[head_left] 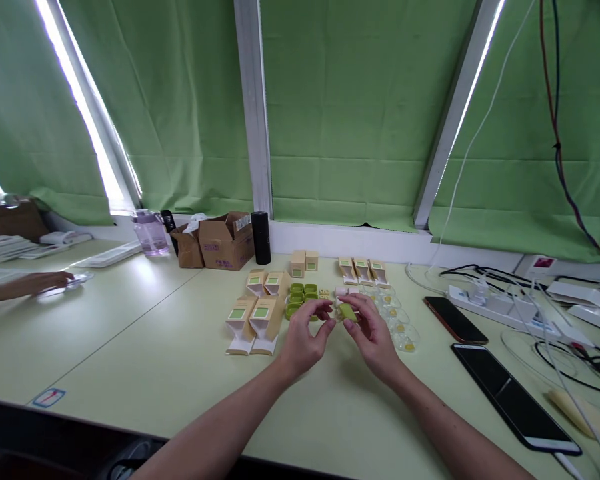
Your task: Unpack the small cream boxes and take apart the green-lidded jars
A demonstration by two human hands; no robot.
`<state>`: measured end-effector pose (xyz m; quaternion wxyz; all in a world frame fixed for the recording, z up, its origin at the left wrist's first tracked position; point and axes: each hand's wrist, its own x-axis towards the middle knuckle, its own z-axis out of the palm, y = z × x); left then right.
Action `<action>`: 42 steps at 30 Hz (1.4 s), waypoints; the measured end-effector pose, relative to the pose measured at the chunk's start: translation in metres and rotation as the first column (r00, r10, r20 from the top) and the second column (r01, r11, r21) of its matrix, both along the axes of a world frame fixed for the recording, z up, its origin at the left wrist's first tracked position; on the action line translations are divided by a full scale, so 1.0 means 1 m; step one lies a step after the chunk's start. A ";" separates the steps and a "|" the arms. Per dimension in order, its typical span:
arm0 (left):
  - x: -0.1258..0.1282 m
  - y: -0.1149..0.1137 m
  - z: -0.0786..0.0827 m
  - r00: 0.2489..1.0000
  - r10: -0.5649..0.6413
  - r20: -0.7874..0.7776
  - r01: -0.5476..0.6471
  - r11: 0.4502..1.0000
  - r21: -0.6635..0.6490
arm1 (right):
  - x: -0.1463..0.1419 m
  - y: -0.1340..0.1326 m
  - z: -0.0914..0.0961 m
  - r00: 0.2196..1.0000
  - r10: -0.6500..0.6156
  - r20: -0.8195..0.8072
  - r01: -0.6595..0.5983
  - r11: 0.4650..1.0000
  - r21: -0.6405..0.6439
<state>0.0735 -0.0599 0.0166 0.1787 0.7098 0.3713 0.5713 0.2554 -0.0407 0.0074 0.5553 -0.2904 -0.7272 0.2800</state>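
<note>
Held between the thumb and fingers of my right hand (375, 333) is a small green square container (348, 312), tilted above the table. Facing it from the left, my left hand (306, 337) has curved fingers with a gap between thumb and fingertips; I make out nothing held there. Behind my left hand stand several green square trays (295, 298) in rows. Small yellowish pieces (324, 293) lie beside them. Clear plastic pieces with yellow spots (400, 327) line up right of my right hand. Open kraft boxes with green labels (264, 317) stand to the left.
More open boxes (363, 270) and closed small boxes (298, 263) stand behind. Two phones (513, 393) and a power strip (505, 308) with cables lie right. Cardboard cartons (226, 240), a black cylinder (261, 238) and a purple bottle (150, 233) line the back. Another person's hand (50, 281) is far left.
</note>
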 end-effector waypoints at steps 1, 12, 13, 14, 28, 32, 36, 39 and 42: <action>0.000 0.000 0.001 1.000 -0.001 0.002 0.001 1.000 0.001 | 0.000 0.000 0.001 1.000 -0.019 0.011 0.019 1.000 0.019; 0.001 0.005 -0.002 0.998 -0.023 -0.057 0.026 0.998 0.053 | -0.001 -0.003 -0.002 0.966 -0.220 0.137 0.165 0.931 0.325; 0.001 0.006 -0.004 0.998 -0.033 -0.058 0.036 0.998 0.058 | -0.001 -0.002 -0.002 0.961 -0.231 0.150 0.166 0.921 0.352; 0.001 0.007 -0.005 0.998 -0.040 -0.058 0.044 0.997 0.060 | -0.001 -0.002 -0.003 0.957 -0.241 0.159 0.167 0.912 0.375; 0.000 0.005 -0.004 0.990 0.087 -0.112 -0.078 0.993 0.088 | 0.004 -0.006 0.007 0.920 -0.376 0.110 0.242 0.767 0.594; 0.000 0.006 -0.010 0.978 0.111 -0.178 -0.079 0.981 0.179 | 0.005 -0.002 0.006 0.878 -0.462 0.128 0.279 0.709 0.648; 0.000 0.007 -0.015 0.964 0.130 -0.233 -0.069 0.965 0.252 | 0.006 -0.002 0.006 0.849 -0.501 0.170 0.282 0.700 0.655; 0.001 0.006 -0.016 0.953 0.151 -0.264 -0.073 0.957 0.281 | 0.005 -0.003 0.006 0.830 -0.524 0.190 0.283 0.691 0.666; 0.002 0.004 -0.014 0.945 0.165 -0.282 -0.074 0.949 0.306 | 0.004 -0.005 0.007 0.817 -0.541 0.197 0.287 0.679 0.676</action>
